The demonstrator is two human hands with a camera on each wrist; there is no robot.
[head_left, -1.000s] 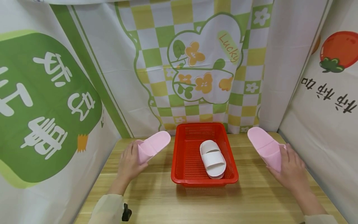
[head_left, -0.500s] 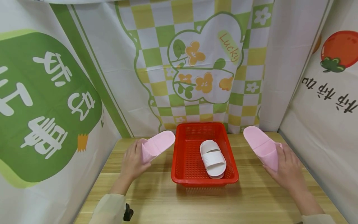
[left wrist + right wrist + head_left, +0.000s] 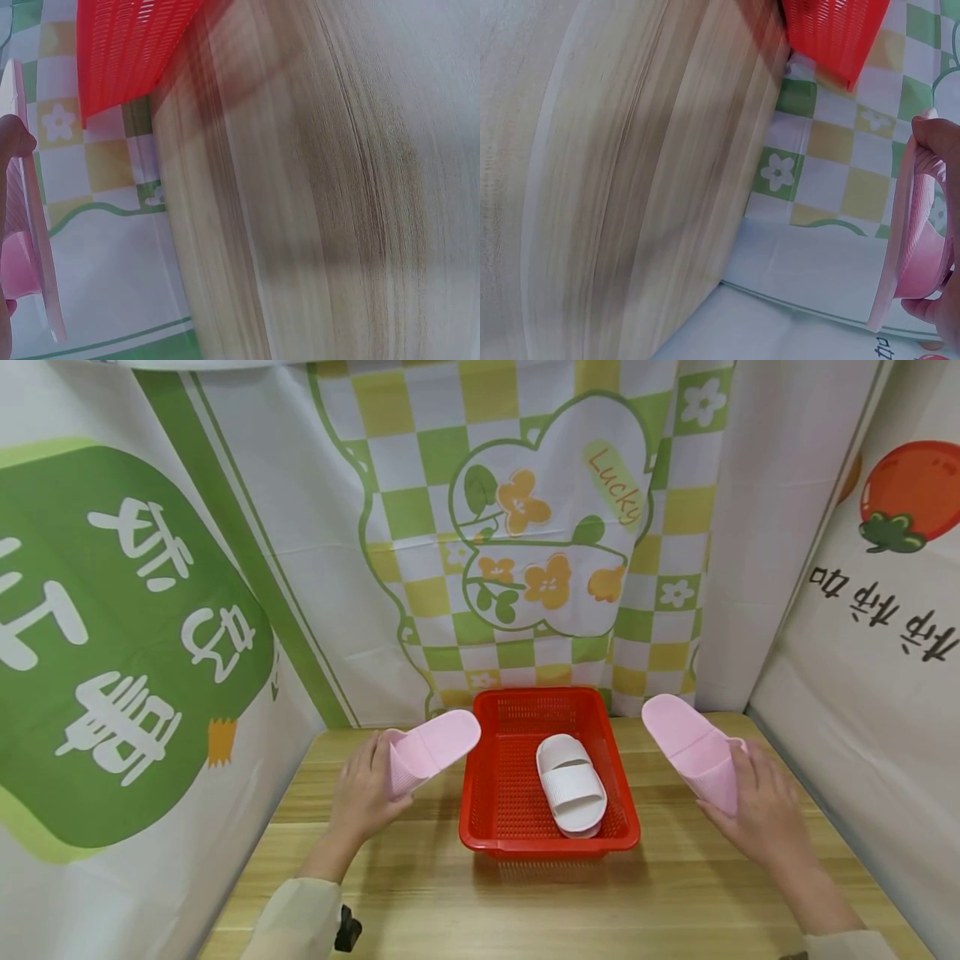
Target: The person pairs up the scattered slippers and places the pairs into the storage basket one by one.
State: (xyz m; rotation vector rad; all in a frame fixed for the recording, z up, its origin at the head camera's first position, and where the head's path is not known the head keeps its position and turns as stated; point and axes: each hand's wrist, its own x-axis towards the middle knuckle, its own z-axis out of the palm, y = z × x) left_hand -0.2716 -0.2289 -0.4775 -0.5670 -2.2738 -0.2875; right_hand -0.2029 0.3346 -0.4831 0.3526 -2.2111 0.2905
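My left hand (image 3: 367,789) grips a pink slipper (image 3: 438,743) by its strap end, with the toe or heel tip pointing up toward the basket's left rim. On the other side, my right hand (image 3: 765,810) holds a matching pink slipper (image 3: 682,735), its far end slanting up and left. Both wrist views show the slippers held clear above the table, thumb along the sole's edge. Between the hands stands a red plastic basket (image 3: 495,846). Inside its right half lies a white slipper (image 3: 573,789), with a second white sole edge peeking out beneath.
The basket rests on a wood-grain table (image 3: 420,893), near its back edge. A checkered cloth (image 3: 427,527) hangs behind, and printed white cloths line the left (image 3: 247,810) and right (image 3: 847,710) sides.
Both hands have moved inward with their pink slippers, the left one rightward and the right one leftward, closer to the basket. The basket and white slipper stay put.
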